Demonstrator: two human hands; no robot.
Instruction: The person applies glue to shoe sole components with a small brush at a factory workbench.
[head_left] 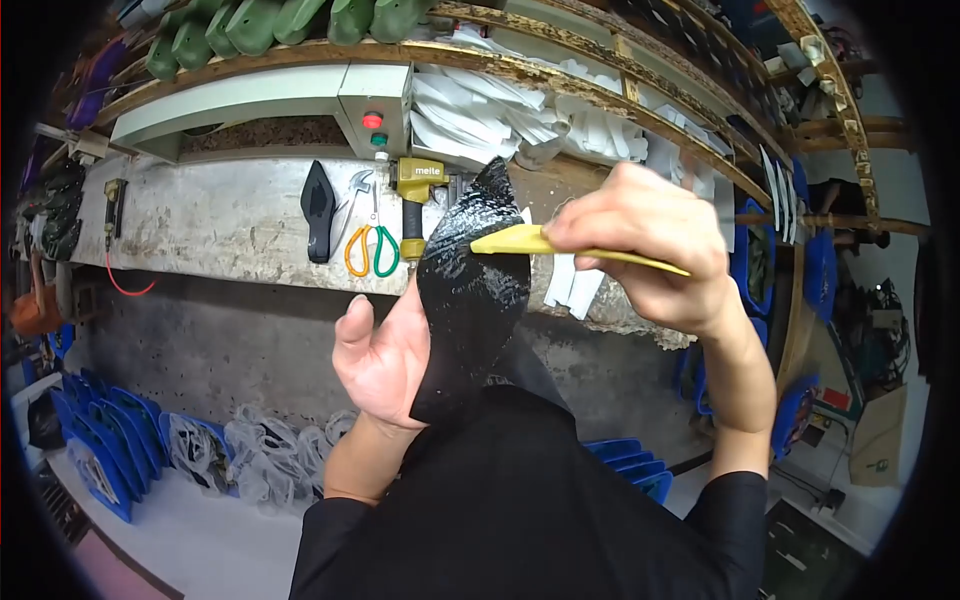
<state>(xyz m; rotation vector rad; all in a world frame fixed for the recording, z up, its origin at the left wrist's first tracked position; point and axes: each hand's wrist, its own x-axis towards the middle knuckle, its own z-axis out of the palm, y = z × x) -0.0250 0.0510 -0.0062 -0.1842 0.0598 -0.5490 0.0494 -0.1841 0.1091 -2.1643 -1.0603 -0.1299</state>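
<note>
My left hand (385,360) supports a black, pointed shoe piece (470,290) from behind. Its thumb is out to the side, and its other fingers are hidden behind the piece. The upper part of the piece has a glossy, wet-looking, streaky surface; the lower part looks matte. Pinched in my right hand (640,240) is a flat yellow spreader (510,241), its broad end against the glossy face. Behind the piece on the workbench lies a nail gun (413,210) marked "meite", partly covered.
Scissors (372,245) with orange and green handles, a hammer (358,185) and a black shoe last (318,212) lie on the bench (210,220). A grey machine (372,100) with red and green buttons stands behind. Green lasts (252,28) line the shelf. Blue bins (105,430) stand below left.
</note>
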